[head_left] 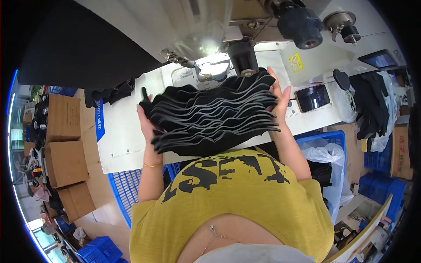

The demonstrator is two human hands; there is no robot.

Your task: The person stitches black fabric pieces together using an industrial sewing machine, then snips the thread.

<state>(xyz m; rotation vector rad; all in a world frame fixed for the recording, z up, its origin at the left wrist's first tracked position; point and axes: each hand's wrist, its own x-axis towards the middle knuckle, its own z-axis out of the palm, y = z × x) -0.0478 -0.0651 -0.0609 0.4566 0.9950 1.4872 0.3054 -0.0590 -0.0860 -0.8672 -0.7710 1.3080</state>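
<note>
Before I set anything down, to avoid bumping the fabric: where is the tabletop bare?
The white tabletop is bare between the blue strip and the left hand, and, smaller, in front of the dark-screened device. The black fabric stack crowds the middle.

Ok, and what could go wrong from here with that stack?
The left hand and right hand hold the wavy black fabric stack by its ends, so layers might slip out of line. Its far side looks close to the sewing machine and could snag there. Its near side appears close to the front edge of the white table, so a loose piece might fall.
</note>
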